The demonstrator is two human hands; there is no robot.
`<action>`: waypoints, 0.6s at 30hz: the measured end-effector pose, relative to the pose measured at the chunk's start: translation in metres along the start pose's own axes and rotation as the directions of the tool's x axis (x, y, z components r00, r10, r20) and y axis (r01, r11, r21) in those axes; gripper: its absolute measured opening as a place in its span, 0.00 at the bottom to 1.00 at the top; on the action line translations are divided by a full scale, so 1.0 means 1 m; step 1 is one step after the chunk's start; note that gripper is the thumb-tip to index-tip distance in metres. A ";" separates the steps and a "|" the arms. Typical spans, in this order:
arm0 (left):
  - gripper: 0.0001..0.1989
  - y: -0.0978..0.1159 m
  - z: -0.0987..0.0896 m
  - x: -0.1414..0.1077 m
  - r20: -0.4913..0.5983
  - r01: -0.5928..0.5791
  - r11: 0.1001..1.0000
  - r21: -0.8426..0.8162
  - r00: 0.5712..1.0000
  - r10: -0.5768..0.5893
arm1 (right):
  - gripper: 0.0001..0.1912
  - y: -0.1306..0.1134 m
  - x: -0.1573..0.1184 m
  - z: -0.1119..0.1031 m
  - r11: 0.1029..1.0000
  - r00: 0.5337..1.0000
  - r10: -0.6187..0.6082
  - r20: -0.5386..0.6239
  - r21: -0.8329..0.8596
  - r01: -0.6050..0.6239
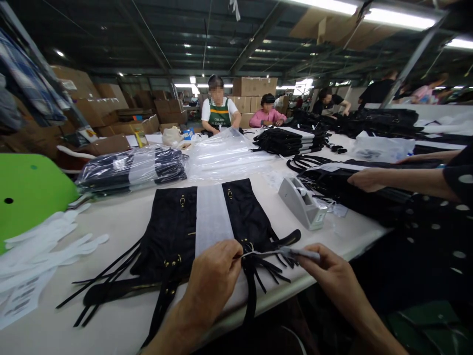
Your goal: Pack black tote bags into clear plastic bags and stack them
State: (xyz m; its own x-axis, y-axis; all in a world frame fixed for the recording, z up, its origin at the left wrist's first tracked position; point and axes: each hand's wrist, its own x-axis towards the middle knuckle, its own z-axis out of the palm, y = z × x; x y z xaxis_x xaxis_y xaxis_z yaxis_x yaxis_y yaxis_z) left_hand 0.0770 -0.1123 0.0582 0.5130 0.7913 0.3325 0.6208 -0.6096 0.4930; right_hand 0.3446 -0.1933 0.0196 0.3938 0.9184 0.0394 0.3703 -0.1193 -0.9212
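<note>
A black bag (172, 207) with buckles, straps and fringe tassels lies flat on the table in front of me, a pale strip of wrapping (212, 217) across its middle. Near its front right ring, my left hand (216, 271) is closed in a pinch on one end of a thin grey-white strip (273, 251). My right hand (328, 266) grips the bunched other end, so the strip stretches between both hands above the tassels (264, 271). What exactly the strip is made of, I cannot tell. A black strap (162, 301) hangs over the table edge by my left forearm.
A grey tape dispenser (303, 202) stands right of the bag. Plastic-wrapped bags (133, 170) and clear plastic sheets (229, 158) lie behind. White gloves (55, 241) and a green board (33, 187) are at left. A co-worker's hand (369, 179) rests on stacked bags at right.
</note>
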 end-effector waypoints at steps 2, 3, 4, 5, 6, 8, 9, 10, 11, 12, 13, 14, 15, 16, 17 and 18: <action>0.05 0.002 -0.007 0.021 -0.004 -0.096 0.995 -0.019 0.995 0.096 | 0.17 -0.014 0.023 0.004 0.992 0.999 -0.053 -0.003 0.114 0.053; 0.05 0.002 -0.009 0.033 -0.002 -0.108 0.994 -0.031 0.994 0.108 | 0.17 -0.021 0.032 0.007 0.983 0.995 -0.095 0.015 0.159 0.091; 0.05 0.002 -0.009 0.046 -0.002 -0.098 0.994 -0.042 0.995 0.098 | 0.16 -0.028 0.041 0.011 0.973 0.988 -0.145 0.046 0.189 0.133; 0.05 0.000 -0.009 0.059 0.004 -0.073 0.996 -0.060 0.997 0.074 | 0.15 -0.034 0.049 0.015 0.962 0.976 -0.196 0.090 0.209 0.174; 0.06 -0.002 -0.008 0.072 0.016 -0.044 0.995 -0.090 0.999 0.046 | 0.14 -0.041 0.056 0.019 0.952 0.958 -0.245 0.146 0.220 0.210; 0.05 -0.008 -0.005 0.095 0.056 0.007 0.983 -0.185 0.998 0.003 | 0.11 -0.053 0.068 0.025 0.940 0.914 -0.311 0.261 0.229 0.254; 0.04 -0.011 -0.004 0.104 0.074 0.025 0.970 -0.240 0.997 -0.008 | 0.10 -0.058 0.073 0.028 0.939 0.893 -0.321 0.315 0.229 0.257; 0.04 -0.014 -0.002 0.111 0.085 0.040 0.956 -0.290 0.996 -0.016 | 0.10 -0.063 0.079 0.030 0.939 0.872 -0.326 0.365 0.232 0.253; 0.06 -0.017 -0.001 0.117 0.090 0.052 0.943 -0.329 0.996 -0.024 | 0.10 -0.067 0.085 0.032 0.939 0.850 -0.328 0.412 0.239 0.246; 0.07 -0.019 0.000 0.121 0.093 0.063 0.931 -0.360 0.995 -0.032 | 0.10 -0.071 0.092 0.033 0.942 0.827 -0.321 0.461 0.245 0.229; 0.08 -0.020 0.001 0.125 0.097 0.074 0.919 -0.387 0.994 -0.039 | 0.09 -0.074 0.099 0.034 0.948 0.801 -0.304 0.516 0.242 0.204; 0.09 -0.022 0.002 0.127 0.105 0.085 0.906 -0.415 0.993 -0.045 | 0.09 -0.077 0.106 0.035 0.957 0.773 -0.280 0.570 0.227 0.179; 0.09 -0.023 0.004 0.129 0.118 0.096 0.890 -0.446 0.992 -0.048 | 0.09 -0.079 0.113 0.035 0.967 0.748 -0.250 0.615 0.197 0.161; 0.09 -0.024 0.005 0.131 0.132 0.108 0.872 -0.478 0.990 -0.051 | 0.10 -0.081 0.120 0.035 0.976 0.730 -0.215 0.648 0.152 0.153; 0.09 -0.025 0.007 0.134 0.143 0.120 0.854 -0.507 0.988 -0.053 | 0.10 -0.083 0.126 0.035 0.983 0.726 -0.183 0.663 0.103 0.153; 0.09 -0.027 0.009 0.136 0.155 0.131 0.835 -0.535 0.986 -0.055 | 0.10 -0.085 0.131 0.035 0.985 0.734 -0.162 0.660 0.063 0.160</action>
State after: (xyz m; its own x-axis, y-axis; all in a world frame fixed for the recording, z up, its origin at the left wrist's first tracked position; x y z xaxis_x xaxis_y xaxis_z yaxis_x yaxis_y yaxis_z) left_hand 0.1358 0.0112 0.0829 0.5640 0.8068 0.1762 0.2682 -0.3807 0.8849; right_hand 0.3349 -0.0494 0.0897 -0.3264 0.9420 -0.0778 0.3743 0.0532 -0.9258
